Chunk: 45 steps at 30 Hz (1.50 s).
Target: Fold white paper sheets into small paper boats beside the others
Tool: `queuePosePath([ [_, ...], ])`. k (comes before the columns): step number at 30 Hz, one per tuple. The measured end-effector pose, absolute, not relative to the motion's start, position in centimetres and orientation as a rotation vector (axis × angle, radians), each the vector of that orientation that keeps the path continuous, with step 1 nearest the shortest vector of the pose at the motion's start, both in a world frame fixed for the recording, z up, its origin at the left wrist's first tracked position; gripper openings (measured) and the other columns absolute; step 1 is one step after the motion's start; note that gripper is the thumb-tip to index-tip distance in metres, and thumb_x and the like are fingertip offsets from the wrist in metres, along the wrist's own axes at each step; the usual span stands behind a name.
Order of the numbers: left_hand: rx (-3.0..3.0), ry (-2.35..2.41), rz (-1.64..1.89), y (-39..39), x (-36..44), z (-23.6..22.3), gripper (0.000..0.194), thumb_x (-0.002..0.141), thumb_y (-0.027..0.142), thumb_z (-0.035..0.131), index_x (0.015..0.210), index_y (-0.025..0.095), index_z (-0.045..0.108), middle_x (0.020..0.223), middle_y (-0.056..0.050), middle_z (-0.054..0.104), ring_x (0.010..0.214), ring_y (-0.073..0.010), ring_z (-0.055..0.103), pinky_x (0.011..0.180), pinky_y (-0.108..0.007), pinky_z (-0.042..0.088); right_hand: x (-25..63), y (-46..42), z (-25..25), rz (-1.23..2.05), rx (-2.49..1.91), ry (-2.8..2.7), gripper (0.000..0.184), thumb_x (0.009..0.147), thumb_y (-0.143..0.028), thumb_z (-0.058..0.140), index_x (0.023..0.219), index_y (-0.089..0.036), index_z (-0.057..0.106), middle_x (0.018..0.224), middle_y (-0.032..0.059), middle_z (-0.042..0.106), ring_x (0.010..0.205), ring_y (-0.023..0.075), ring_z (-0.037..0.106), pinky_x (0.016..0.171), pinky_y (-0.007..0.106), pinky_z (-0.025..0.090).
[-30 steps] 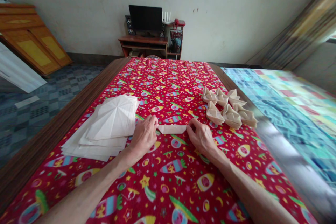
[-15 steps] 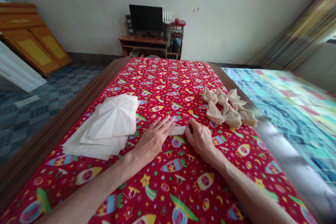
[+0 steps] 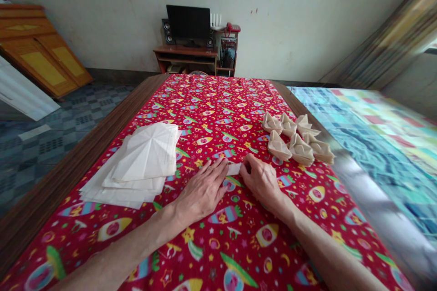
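Observation:
A narrow folded strip of white paper (image 3: 234, 169) lies flat on the red patterned cloth, showing only in the gap between my hands. My left hand (image 3: 204, 187) lies flat over its left part, fingers stretched out and pointing away from me. At the strip's right end, the curled fingers of my right hand (image 3: 260, 176) pinch the paper. My palm and fingers hide both of its ends. Left of my hands sits a stack of creased white paper sheets (image 3: 145, 154). Several folded paper pieces with pointed tips (image 3: 301, 149) stand in two rows beyond my right hand.
The red cloth (image 3: 218, 245) covers a long table with a dark wooden edge (image 3: 116, 116). A bed with a blue checked cover (image 3: 358, 145) adjoins the right side. Against the far wall are a desk (image 3: 186, 54) and a monitor (image 3: 189, 22). An orange cabinet (image 3: 51, 54) stands left.
My left hand has slid slightly right along the paper strip, and its thumb now sticks out to the side. Less of the strip shows. My right hand has stayed in place.

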<state>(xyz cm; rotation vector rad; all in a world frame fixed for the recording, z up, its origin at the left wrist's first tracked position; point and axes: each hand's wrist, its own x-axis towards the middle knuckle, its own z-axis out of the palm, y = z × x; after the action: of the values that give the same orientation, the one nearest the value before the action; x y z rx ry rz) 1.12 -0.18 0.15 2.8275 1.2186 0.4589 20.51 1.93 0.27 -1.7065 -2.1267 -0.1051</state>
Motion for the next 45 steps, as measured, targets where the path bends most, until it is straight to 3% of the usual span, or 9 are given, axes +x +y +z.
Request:
queuePosePath([
  [3, 2.808, 1.222, 0.457, -0.2, 1.1, -0.1, 0.047, 0.096, 0.032, 0.036, 0.139, 0.012, 0.035, 0.148, -0.012, 0.032, 0.139, -0.0204, 0.023, 0.114, -0.041, 0.025, 20.5, 0.9, 0.7, -0.248, -1.610, -2.199, 0.020, 0.087, -0.020, 0.045, 0.095, -0.016, 0.063, 0.092, 0.0108, 0.068, 0.082, 0.0226, 0.062, 0.068, 0.031, 0.044],
  [5, 2.795, 1.222, 0.451, -0.2, 1.1, -0.2, 0.048, 0.096, 0.033, 0.035, 0.140, 0.013, 0.034, 0.148, -0.012, 0.031, 0.139, -0.0201, 0.023, 0.114, -0.041, 0.025, 20.3, -0.1, 0.8, -0.269, -1.415, -2.324, 0.034, 0.088, -0.016, 0.040, 0.117, -0.014, 0.057, 0.118, 0.0146, 0.062, 0.104, 0.0261, 0.058, 0.084, 0.038, 0.045],
  [8, 2.779, 1.233, 0.435, -0.3, 1.1, -0.2, 0.049, 0.095, 0.029, 0.037, 0.140, 0.011, 0.033, 0.149, -0.013, 0.029, 0.140, -0.0202, 0.021, 0.114, -0.041, 0.025, 19.8, -1.4, 0.5, -0.168, -1.134, -2.536, 0.045, 0.092, -0.017, 0.036, 0.136, -0.012, 0.043, 0.139, 0.0145, 0.045, 0.129, 0.0248, 0.040, 0.104, 0.045, 0.035],
  [13, 2.789, 1.294, 0.402, -0.5, 1.0, 0.1, 0.050, 0.094, 0.028, 0.039, 0.139, 0.008, 0.035, 0.150, -0.014, 0.025, 0.140, -0.0228, 0.020, 0.114, -0.041, 0.024, 20.2, -1.7, -0.4, -0.017, -1.123, -2.684, 0.060, 0.095, -0.041, 0.038, 0.144, -0.008, 0.027, 0.149, 0.0133, 0.026, 0.139, 0.0243, 0.023, 0.111, 0.048, 0.027],
  [18, 2.830, 1.300, 0.387, -0.8, 0.1, 0.2, 0.049, 0.094, 0.028, 0.039, 0.140, 0.014, 0.035, 0.149, -0.011, 0.030, 0.139, -0.0229, 0.025, 0.112, -0.041, 0.029, 20.8, -1.2, -0.4, 0.012, -1.120, -2.688, 0.056, 0.095, -0.040, 0.038, 0.143, -0.011, 0.030, 0.148, 0.0115, 0.029, 0.138, 0.0239, 0.024, 0.111, 0.050, 0.026],
  [27, 2.884, 1.341, 0.334, -1.3, -2.0, 0.1, 0.044, 0.095, 0.024, 0.036, 0.137, 0.012, 0.040, 0.146, -0.010, 0.036, 0.136, -0.0216, 0.033, 0.110, -0.042, 0.032, 22.4, -1.4, -0.3, -0.105, -1.249, -2.586, 0.047, 0.097, -0.034, 0.037, 0.137, -0.010, 0.043, 0.142, 0.0120, 0.041, 0.133, 0.0246, 0.036, 0.109, 0.047, 0.032],
  [32, 2.845, 1.357, 0.515, -0.9, -2.2, 0.0, 0.038, 0.094, 0.023, 0.038, 0.128, 0.011, 0.051, 0.138, -0.011, 0.048, 0.129, -0.0218, 0.042, 0.108, -0.041, 0.036, 22.5, -1.3, -0.6, -0.175, -1.274, -2.499, 0.040, 0.097, -0.032, 0.037, 0.130, -0.012, 0.051, 0.135, 0.0110, 0.051, 0.127, 0.0248, 0.044, 0.105, 0.045, 0.035],
  [38, 2.684, 1.334, 0.784, 1.5, -1.5, -0.2, 0.030, 0.091, 0.020, 0.048, 0.118, 0.016, 0.058, 0.112, -0.008, 0.064, 0.104, -0.0205, 0.057, 0.092, -0.035, 0.048, 21.2, 0.6, 0.5, -0.150, -1.292, -2.405, 0.023, 0.093, -0.030, 0.048, 0.103, -0.017, 0.063, 0.104, 0.0090, 0.069, 0.099, 0.0234, 0.060, 0.084, 0.038, 0.045],
  [45, 2.346, 1.298, 0.847, 3.6, -0.9, -0.4, 0.021, 0.081, 0.013, 0.060, 0.099, 0.017, 0.068, 0.092, -0.005, 0.067, 0.085, -0.0172, 0.063, 0.080, -0.028, 0.050, 21.3, 2.1, 0.7, 0.076, -1.249, -2.349, 0.011, 0.087, -0.026, 0.056, 0.094, -0.019, 0.059, 0.086, 0.0058, 0.062, 0.074, 0.0165, 0.057, 0.064, 0.026, 0.041],
])
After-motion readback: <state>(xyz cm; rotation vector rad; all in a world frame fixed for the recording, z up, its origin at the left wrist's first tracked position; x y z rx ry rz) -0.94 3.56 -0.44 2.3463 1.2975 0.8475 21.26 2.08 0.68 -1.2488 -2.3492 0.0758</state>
